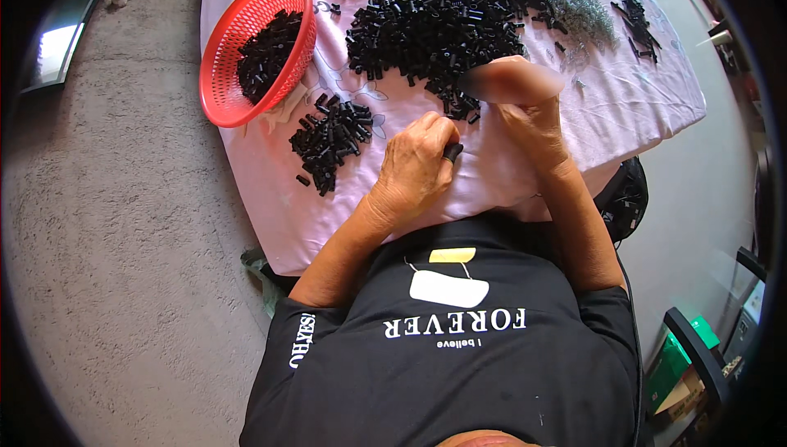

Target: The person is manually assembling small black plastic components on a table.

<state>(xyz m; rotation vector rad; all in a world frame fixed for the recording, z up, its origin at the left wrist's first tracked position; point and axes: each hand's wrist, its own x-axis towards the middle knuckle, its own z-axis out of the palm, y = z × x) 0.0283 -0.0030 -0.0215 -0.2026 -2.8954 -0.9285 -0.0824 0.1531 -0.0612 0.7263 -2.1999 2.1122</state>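
My left hand is closed near the table's front edge, its fingers curled together. A short black tube-like piece shows at its thumb side; its far end is hidden by the fingers. My right hand is over the near edge of a big pile of small black cylindrical parts. Its fingers are smeared, so their grip does not show. Left of my left hand lies a smaller heap of similar black parts.
A red perforated plastic basket stands tilted at the left, partly filled with black parts. Small silvery metal pieces lie heaped at the far right, beside thin black pieces. A pale pink cloth covers the table.
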